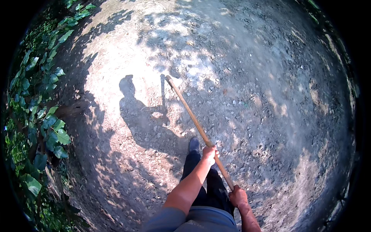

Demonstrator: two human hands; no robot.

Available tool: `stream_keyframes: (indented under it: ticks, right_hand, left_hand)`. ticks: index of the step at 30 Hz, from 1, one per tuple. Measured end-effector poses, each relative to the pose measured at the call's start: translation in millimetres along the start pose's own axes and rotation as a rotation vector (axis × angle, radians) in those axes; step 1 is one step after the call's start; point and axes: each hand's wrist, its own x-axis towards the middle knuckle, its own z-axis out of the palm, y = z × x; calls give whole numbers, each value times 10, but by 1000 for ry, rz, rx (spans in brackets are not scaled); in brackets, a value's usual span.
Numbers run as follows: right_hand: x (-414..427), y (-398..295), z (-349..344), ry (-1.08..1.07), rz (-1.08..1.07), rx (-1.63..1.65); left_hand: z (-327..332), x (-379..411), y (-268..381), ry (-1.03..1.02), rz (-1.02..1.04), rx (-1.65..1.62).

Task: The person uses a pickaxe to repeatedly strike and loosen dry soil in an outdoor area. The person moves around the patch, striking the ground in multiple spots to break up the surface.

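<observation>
A long wooden hoe handle [189, 112] slants across the view from lower right to upper centre. My left hand [209, 152] is wrapped around the shaft below its middle. Closer to my body, my right hand [238, 196] grips the handle near its lower end. The pale hoe blade [176, 80] sits at the far end and is washed out by glare, so its shape is hard to make out. Whether the blade touches the dry soil [246, 87] beneath it, I cannot tell.
Leafy green branches [56, 136] line the left side. By them, what looks like a tree trunk [72, 109] lies partly in shade. My shadow [130, 107] falls on the soil, which is strewn with small clods. One shoe [194, 144] shows ahead of my legs.
</observation>
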Motion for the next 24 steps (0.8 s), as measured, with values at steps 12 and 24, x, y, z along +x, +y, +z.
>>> stream_keyframes:
  ticks: [12, 24]
  right_hand:
    - [338, -1075, -180, -116, -5, 164]
    - [159, -889, -91, -86, 36, 261]
  left_hand:
    - [-230, 105, 1066, 51, 28, 40]
    - [-54, 45, 977, 16, -21, 49]
